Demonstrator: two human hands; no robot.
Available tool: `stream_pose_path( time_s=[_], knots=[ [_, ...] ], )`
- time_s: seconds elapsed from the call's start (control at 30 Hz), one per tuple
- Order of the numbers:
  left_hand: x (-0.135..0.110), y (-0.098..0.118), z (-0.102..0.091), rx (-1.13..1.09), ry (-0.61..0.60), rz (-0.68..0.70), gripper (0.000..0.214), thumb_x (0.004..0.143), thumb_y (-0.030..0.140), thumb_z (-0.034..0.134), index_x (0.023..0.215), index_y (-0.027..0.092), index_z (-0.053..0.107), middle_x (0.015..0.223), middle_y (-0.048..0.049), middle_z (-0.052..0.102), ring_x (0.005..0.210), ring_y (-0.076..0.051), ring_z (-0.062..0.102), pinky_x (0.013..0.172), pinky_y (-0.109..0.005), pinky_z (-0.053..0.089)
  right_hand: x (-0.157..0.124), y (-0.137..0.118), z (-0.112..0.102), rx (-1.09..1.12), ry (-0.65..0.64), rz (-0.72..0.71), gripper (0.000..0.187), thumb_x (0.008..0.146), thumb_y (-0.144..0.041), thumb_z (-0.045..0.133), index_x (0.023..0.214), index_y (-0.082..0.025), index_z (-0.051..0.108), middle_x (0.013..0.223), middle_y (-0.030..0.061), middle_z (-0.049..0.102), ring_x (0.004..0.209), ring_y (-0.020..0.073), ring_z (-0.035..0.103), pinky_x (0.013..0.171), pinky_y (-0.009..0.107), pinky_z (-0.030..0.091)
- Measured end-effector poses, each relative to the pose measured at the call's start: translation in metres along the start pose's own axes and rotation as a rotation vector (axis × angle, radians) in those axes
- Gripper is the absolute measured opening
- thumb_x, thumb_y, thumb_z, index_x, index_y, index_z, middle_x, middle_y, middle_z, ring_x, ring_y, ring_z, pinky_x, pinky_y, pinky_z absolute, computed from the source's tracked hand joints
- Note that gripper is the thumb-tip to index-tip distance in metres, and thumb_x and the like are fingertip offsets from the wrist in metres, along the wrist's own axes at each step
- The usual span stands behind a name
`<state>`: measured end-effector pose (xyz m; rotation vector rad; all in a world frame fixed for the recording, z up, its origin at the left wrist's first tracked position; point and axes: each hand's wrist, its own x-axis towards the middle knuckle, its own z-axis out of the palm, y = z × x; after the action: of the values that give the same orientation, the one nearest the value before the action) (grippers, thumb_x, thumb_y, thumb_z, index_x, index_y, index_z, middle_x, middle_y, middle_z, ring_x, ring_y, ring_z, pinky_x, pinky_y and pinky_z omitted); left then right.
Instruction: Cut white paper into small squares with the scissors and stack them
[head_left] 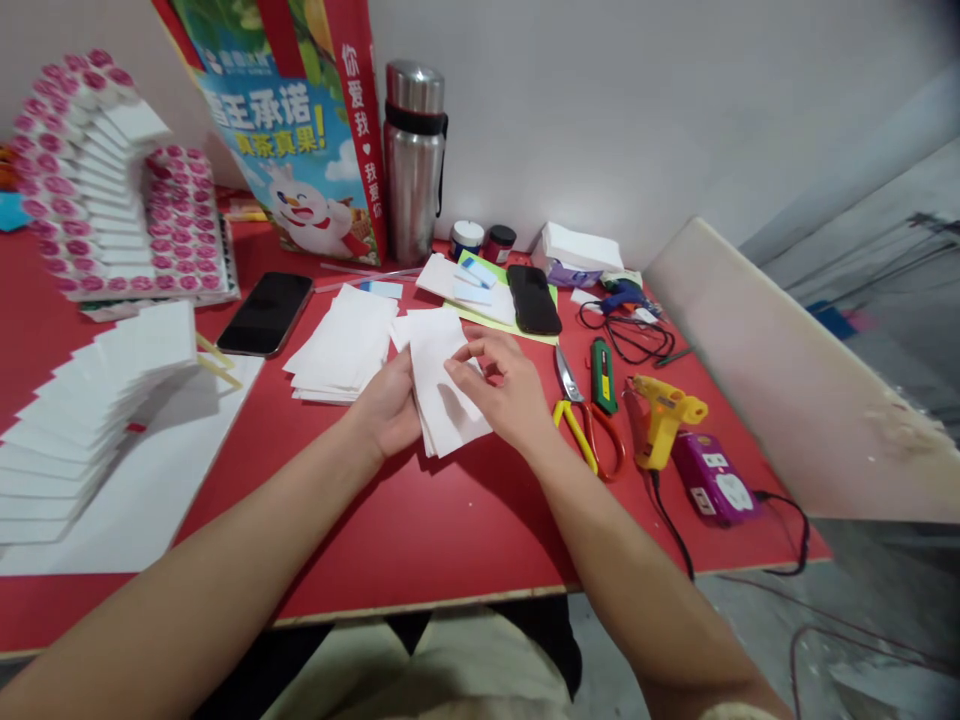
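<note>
My left hand [394,405] is closed round the left edge of a small stack of white paper sheets [442,400], held just above the red table. The sheets are slightly fanned. Over their right side, my right hand [504,378] has its thumb and forefinger brought close together, casting a shadow on the top sheet. Whether anything is caught between those fingertips is too small to tell. Left of my hands lies a larger pile of white paper [341,345]. Close to my right hand are scissors [577,410] with one yellow and one red handle.
On the left are fanned folded papers [97,410], a pink-and-white paper model [112,190] and a phone [266,313]. A steel flask [415,160] stands behind. To the right lie another phone [534,300], a green cutter [603,375], a yellow glue gun [664,415] and a purple power socket [716,480].
</note>
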<state>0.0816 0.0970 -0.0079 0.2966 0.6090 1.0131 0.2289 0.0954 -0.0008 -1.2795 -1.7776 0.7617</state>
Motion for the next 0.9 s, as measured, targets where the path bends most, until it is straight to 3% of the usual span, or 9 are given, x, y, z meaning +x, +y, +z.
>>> stream_pose_path(
  time_s=[0.1, 0.27, 0.37, 0.47, 0.53, 0.6, 0.7, 0.8, 0.9],
  knots=[
    [0.001, 0.002, -0.005, -0.018, -0.03, -0.001, 0.032, 0.101, 0.03, 0.049, 0.106, 0.009, 0.073, 0.102, -0.0142, 0.079, 0.091, -0.026, 0.076, 0.09, -0.039, 0.061, 0.001, 0.004, -0.004, -0.042, 0.024, -0.014, 0.017, 0.082, -0.034, 0.075, 0.093, -0.023, 0.07, 0.13, 0.01, 0.063, 0.117, 0.0262, 0.061, 0.087, 0.039, 0.054],
    [0.002, 0.003, -0.011, 0.037, -0.049, -0.06, 0.03, 0.099, 0.033, 0.054, 0.114, 0.013, 0.072, 0.099, -0.012, 0.079, 0.091, -0.026, 0.076, 0.087, -0.038, 0.062, -0.003, 0.003, -0.002, -0.152, -0.016, -0.113, 0.034, 0.082, -0.032, 0.074, 0.115, -0.027, 0.067, 0.145, 0.0105, 0.052, 0.137, 0.0283, 0.048, 0.111, 0.048, 0.045],
    [-0.001, 0.003, -0.009, 0.033, -0.02, -0.076, 0.044, 0.1, 0.051, 0.051, 0.117, 0.015, 0.071, 0.106, -0.013, 0.079, 0.098, -0.029, 0.076, 0.087, -0.041, 0.062, -0.005, 0.003, 0.002, -0.258, -0.083, -0.099, 0.029, 0.085, -0.028, 0.071, 0.113, -0.022, 0.067, 0.151, 0.0135, 0.047, 0.143, 0.0315, 0.043, 0.116, 0.051, 0.04],
    [-0.003, 0.003, -0.006, 0.009, -0.046, -0.051, 0.067, 0.094, 0.071, 0.048, 0.124, 0.015, 0.068, 0.115, -0.0165, 0.077, 0.11, -0.036, 0.072, 0.093, -0.049, 0.06, -0.004, 0.008, 0.004, -0.244, -0.082, -0.071, 0.024, 0.085, -0.022, 0.066, 0.108, -0.021, 0.067, 0.148, 0.0154, 0.05, 0.138, 0.0311, 0.048, 0.111, 0.05, 0.045],
    [-0.003, 0.002, -0.007, 0.014, -0.062, -0.059, 0.063, 0.094, 0.067, 0.053, 0.127, 0.015, 0.067, 0.116, -0.017, 0.076, 0.113, -0.036, 0.072, 0.097, -0.05, 0.059, 0.0, 0.013, 0.004, -0.138, -0.047, -0.043, 0.026, 0.083, -0.022, 0.066, 0.109, -0.021, 0.065, 0.142, 0.0149, 0.055, 0.129, 0.0288, 0.056, 0.102, 0.046, 0.052],
    [-0.001, 0.002, -0.009, 0.031, -0.05, -0.075, 0.049, 0.097, 0.052, 0.058, 0.13, 0.016, 0.066, 0.114, -0.016, 0.077, 0.111, -0.033, 0.073, 0.1, -0.049, 0.058, 0.004, 0.017, 0.002, 0.025, 0.01, 0.022, 0.032, 0.084, -0.028, 0.068, 0.115, -0.022, 0.062, 0.137, 0.0137, 0.059, 0.119, 0.0257, 0.063, 0.095, 0.042, 0.056],
    [0.001, 0.001, -0.013, 0.046, -0.04, -0.037, 0.04, 0.1, 0.039, 0.057, 0.131, 0.014, 0.065, 0.111, -0.0155, 0.078, 0.108, -0.03, 0.074, 0.101, -0.045, 0.057, 0.008, 0.017, -0.001, 0.272, 0.098, 0.197, 0.04, 0.089, -0.045, 0.065, 0.121, -0.022, 0.058, 0.132, 0.0133, 0.065, 0.107, 0.0224, 0.068, 0.089, 0.038, 0.059],
    [0.0, -0.001, -0.01, 0.058, -0.018, 0.078, 0.038, 0.101, 0.038, 0.058, 0.127, 0.012, 0.067, 0.111, -0.0162, 0.078, 0.108, -0.03, 0.074, 0.1, -0.045, 0.058, 0.005, 0.011, -0.001, 0.443, -0.018, 0.326, 0.046, 0.093, -0.057, 0.057, 0.121, -0.021, 0.059, 0.126, 0.0134, 0.07, 0.104, 0.0236, 0.071, 0.084, 0.038, 0.06],
    [-0.003, -0.006, -0.004, 0.104, 0.103, 0.185, 0.031, 0.097, 0.034, 0.064, 0.117, 0.011, 0.07, 0.105, -0.0156, 0.079, 0.104, -0.031, 0.075, 0.096, -0.045, 0.06, 0.0, 0.007, 0.003, 0.452, -0.168, 0.307, 0.046, 0.087, -0.046, 0.069, 0.125, -0.021, 0.06, 0.127, 0.0114, 0.071, 0.106, 0.025, 0.071, 0.082, 0.038, 0.061]
  ],
)
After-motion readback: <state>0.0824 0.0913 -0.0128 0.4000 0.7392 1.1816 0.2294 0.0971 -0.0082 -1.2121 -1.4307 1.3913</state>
